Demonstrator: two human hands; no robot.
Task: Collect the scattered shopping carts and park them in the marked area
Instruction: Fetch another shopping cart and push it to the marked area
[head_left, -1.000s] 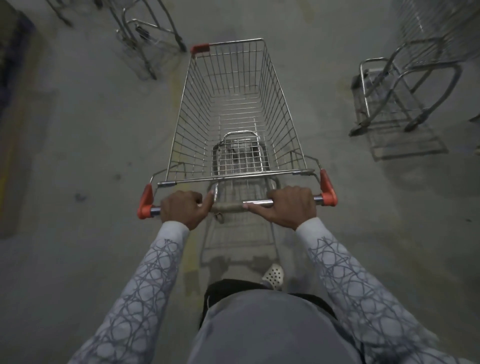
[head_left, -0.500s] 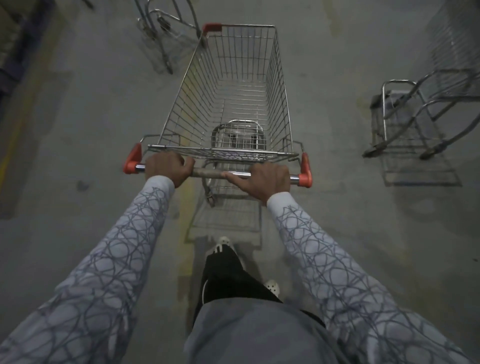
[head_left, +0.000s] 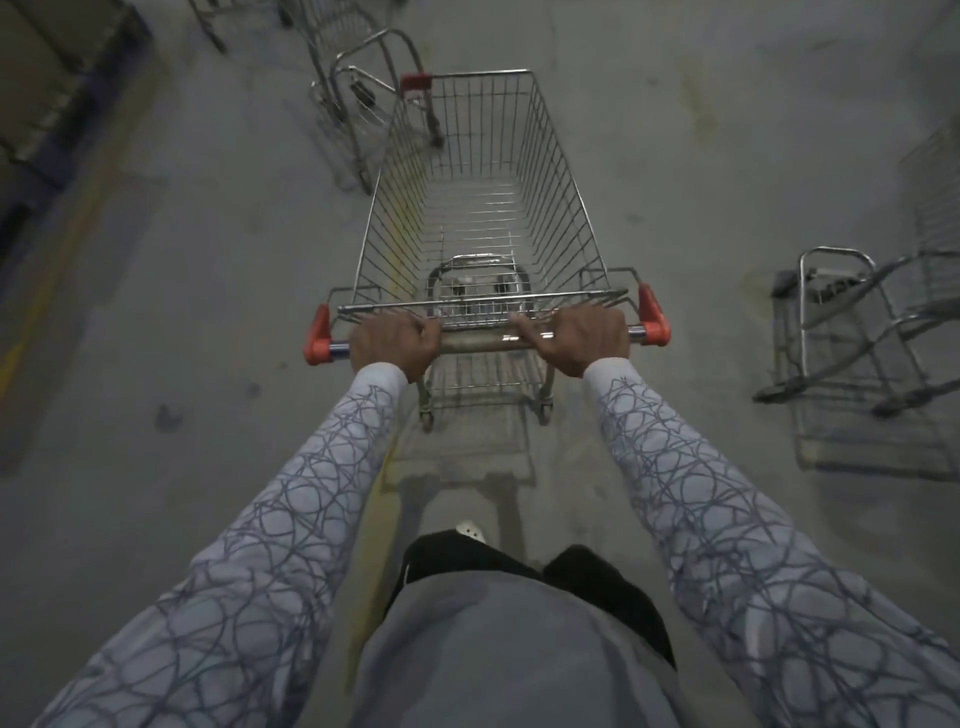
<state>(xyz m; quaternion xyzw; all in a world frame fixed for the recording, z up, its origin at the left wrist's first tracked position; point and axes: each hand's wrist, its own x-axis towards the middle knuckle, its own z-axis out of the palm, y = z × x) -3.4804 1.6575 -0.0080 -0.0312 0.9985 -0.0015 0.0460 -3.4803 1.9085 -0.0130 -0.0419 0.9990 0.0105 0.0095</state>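
An empty wire shopping cart (head_left: 561, 171) with orange corner caps stands straight ahead of me on the concrete floor. My left hand (head_left: 392, 343) grips the left part of its handle bar (head_left: 478, 340), and my right hand (head_left: 576, 340) grips the right part. Both arms are stretched out in patterned sleeves. Another cart (head_left: 363, 98) stands just beyond the front left corner of mine, close to touching it. A third cart (head_left: 852, 332) stands to my right, partly cut off by the frame edge.
A faded yellow line (head_left: 67, 244) runs along the floor at the left, beside dark stacked goods (head_left: 47, 93). A second faint yellow stripe (head_left: 379, 467) runs under my cart. My legs and one white shoe (head_left: 470, 531) show below the handle.
The cart has rolled forward with me. The cart ahead on the left has come closer, now beside my cart's front corner. The right-hand cart has slid back alongside me.
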